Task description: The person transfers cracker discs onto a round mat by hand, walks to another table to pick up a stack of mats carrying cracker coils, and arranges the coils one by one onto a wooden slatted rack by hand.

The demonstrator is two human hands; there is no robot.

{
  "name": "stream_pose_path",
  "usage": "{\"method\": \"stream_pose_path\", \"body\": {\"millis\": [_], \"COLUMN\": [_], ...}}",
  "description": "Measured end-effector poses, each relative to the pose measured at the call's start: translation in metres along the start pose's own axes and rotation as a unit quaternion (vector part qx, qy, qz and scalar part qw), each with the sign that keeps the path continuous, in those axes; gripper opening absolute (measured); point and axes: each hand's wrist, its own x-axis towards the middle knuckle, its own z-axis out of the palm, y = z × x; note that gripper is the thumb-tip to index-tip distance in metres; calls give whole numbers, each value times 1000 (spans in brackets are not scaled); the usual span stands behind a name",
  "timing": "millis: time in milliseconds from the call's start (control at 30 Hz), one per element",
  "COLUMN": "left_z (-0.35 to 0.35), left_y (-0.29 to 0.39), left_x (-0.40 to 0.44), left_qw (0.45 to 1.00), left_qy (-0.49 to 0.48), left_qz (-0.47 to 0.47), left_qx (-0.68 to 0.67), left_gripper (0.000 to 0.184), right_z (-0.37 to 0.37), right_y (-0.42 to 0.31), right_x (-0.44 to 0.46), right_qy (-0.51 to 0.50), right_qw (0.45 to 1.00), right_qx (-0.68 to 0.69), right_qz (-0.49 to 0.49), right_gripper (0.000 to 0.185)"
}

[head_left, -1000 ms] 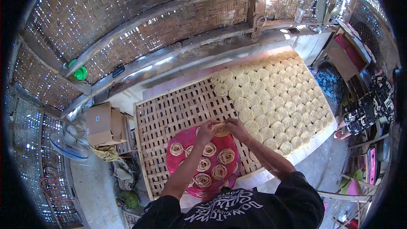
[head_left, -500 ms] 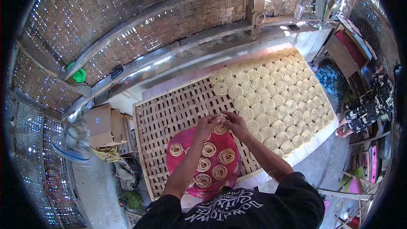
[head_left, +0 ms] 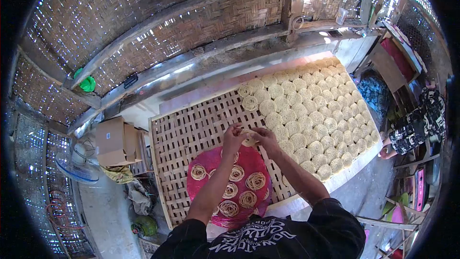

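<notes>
Between my two hands hangs a pale coiled noodle round (head_left: 248, 139), held just above the top edge of a red round cloth (head_left: 197, 188). My left hand (head_left: 234, 137) pinches its left side and my right hand (head_left: 265, 140) pinches its right side. Several loose coiled rounds (head_left: 255, 181) lie on the red cloth, partly hidden by my left forearm. The cloth rests on a woven bamboo rack (head_left: 191, 132). Many flat pale rounds (head_left: 314, 115) sit in close rows over the rack's right part.
A cardboard box (head_left: 111, 142) stands left of the rack, with a blue-edged fan (head_left: 76, 168) farther left. A green item (head_left: 87, 84) hangs by the woven wall. At the right edge, a person in patterned clothing (head_left: 418, 120) is partly visible near a wooden cabinet (head_left: 389, 64).
My hands have shifted slightly and spread a little apart, and the round between them shows more openly. The rounds on the rack look the same.
</notes>
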Motion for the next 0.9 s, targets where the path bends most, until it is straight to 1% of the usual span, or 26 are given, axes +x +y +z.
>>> {"method": "stream_pose_path", "body": {"millis": [33, 100, 133, 167, 200, 233, 300, 333, 400, 533, 633, 733, 833, 900], "left_z": [4, 12, 15, 19, 23, 27, 33, 36, 41, 47, 48, 47, 41, 29], "left_y": [6, -7, -18, -26, -31, -37, -43, -43, -39, -32, -33, -28, -26, -26], "left_x": [4, 22, 33, 44, 55, 62, 74, 79, 86, 94, 100, 101, 96, 89], "left_qw": [1000, 999, 998, 998, 998, 998, 994, 990, 983, 956, 919, 912, 897, 916], "left_qy": [0, 16, 24, 26, 27, 29, 46, 55, 65, 62, 84, 57, 68, 56], "left_qz": [5, 38, 55, 57, 59, 59, 87, 101, 102, 114, 150, 136, 188, 176], "left_qx": [8, 27, 36, 25, 14, 3, 53, 77, 141, 263, 356, 383, 393, 356], "left_gripper": [49, 44, 42, 40, 38, 36, 34, 33, 32, 32, 35, 38, 36, 34], "right_z": [-2, -5, -11, -21, -22, -24, -24, -22, -22, -29, -32, -33, -32, -28], "right_y": [-4, -10, -1, 19, 18, 19, 13, 8, 2, 4, 3, 1, 3, 0], "right_x": [6, 17, 31, 54, 62, 67, 77, 80, 88, 105, 112, 115, 111, 105], "right_qy": [8, 25, 46, 68, 91, 114, 158, 166, 182, 179, 168, 168, 182, 209], "right_qw": [999, 995, 988, 976, 960, 942, 898, 888, 864, 829, 816, 804, 787, 776], "right_qx": [-30, -92, -136, -180, -223, -267, -352, -377, -425, -476, -500, -522, -536, -537], "right_qz": [-5, -16, -59, -101, -144, -166, -210, -206, -199, -234, -236, -231, -247, -255], "right_gripper": [30, 31, 31, 31, 31, 31, 30, 30, 29, 27, 28, 28, 29, 30]}}
